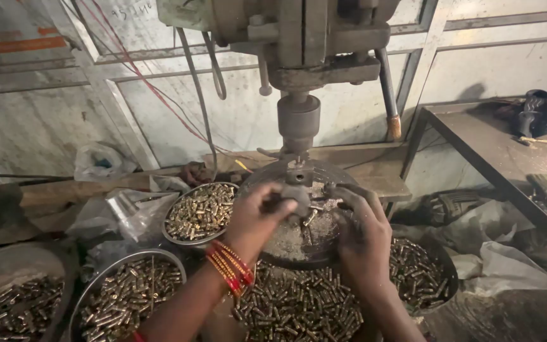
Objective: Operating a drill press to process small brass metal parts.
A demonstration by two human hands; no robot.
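Brass pieces (299, 307), small and cylindrical, fill the near foreground in a loose heap just below both wrists. Over that heap the left hand (257, 215) reaches in from the near left, red bangles (230, 267) round its wrist, its fingers closed around a small grey metal part (295, 196) held on the round drill-press table (286, 244). The right hand (362, 231), dark with grime, lies on the right side of the same table with its fingers curled at the part's right edge; whether it actually pinches anything I cannot tell, as the fingertips are hidden against the metal. Pale metal filings cover the table between the two hands, and one loose brass piece (310, 217) lies there just below the grey part.

To the near left stand two steel bowls of the same brass pieces, one (128, 297) beside the left forearm and one (17, 294) at the frame's left edge. A third bowl (199, 212) sits a little farther back on the left, touching the table's rim, and a dark bowl (422, 272) of pieces lies to the right of the right hand.

Directly above the grey part hangs the drill chuck (298, 120), with the worn green drill head (286, 31) over it. Crumpled plastic bags (121, 212) lie at the left, a dark metal bench (501, 152) stands at the far right, and a stained panelled wall (45, 120) with red and grey cables closes the back.
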